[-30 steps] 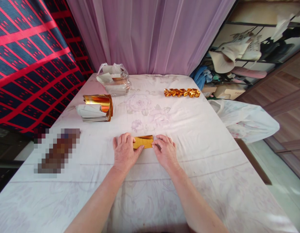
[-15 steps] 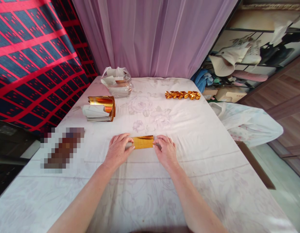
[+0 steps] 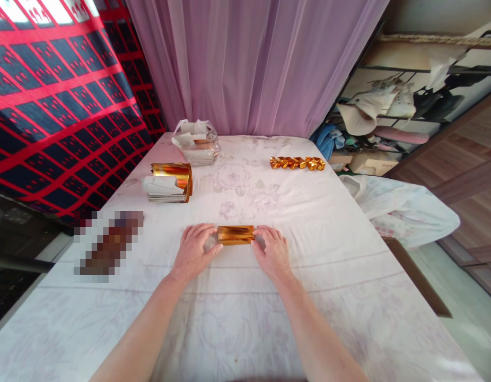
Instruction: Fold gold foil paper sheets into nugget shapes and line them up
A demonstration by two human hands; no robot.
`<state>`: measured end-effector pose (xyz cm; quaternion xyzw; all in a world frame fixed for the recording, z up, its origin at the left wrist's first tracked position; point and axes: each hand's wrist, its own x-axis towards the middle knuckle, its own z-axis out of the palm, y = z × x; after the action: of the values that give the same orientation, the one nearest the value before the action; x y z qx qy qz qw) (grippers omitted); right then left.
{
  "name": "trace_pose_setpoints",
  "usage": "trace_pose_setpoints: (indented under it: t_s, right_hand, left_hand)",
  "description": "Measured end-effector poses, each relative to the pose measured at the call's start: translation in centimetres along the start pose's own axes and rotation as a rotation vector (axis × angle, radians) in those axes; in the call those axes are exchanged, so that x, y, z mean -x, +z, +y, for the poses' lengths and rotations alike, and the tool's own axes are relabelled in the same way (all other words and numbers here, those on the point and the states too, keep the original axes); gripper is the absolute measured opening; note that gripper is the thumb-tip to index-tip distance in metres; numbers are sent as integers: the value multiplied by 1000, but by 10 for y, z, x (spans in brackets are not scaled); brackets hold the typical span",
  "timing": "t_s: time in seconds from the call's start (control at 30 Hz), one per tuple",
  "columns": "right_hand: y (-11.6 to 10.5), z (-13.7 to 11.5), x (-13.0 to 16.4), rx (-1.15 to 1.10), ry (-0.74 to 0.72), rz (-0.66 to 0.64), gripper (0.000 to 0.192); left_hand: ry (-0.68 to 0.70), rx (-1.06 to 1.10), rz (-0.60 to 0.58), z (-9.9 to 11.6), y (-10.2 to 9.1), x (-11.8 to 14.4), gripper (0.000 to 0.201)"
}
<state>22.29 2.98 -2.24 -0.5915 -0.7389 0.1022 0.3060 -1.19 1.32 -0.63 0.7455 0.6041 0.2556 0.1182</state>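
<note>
The right hand has its grip on one end of the shiny gold rectangular foil strip, lying on the white floral cloth-covered tabletop; whether the left hand pinches the other, I can't tell. Even pressure should keep folds straight.

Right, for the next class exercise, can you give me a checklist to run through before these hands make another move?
1. Gold foil piece lying between both hands: ok.
2. Left hand at the foil's left end: ok; firmness of hold: cannot tell.
3. Right hand at its right end: ok; firmness of hold: cannot tell.
4. Stack of gold-and-white sheets clear of the hands: ok, farther back, left.
5. Row of folded gold pieces clear too: ok, back right.
6. Pixelated item identified: cannot tell.
</note>
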Motion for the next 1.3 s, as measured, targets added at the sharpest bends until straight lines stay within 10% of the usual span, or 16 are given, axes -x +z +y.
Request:
trace_pose_setpoints:
  t_s: [0.27,1.3]
  right_hand:
    - [2,3,1,-45,1,30,42]
    - [-15,-4,5,-390,-137,-6,17]
  left_hand:
    - [-18,12,15,4,0,2,27]
    - [4,277,169,7,-6,3,12]
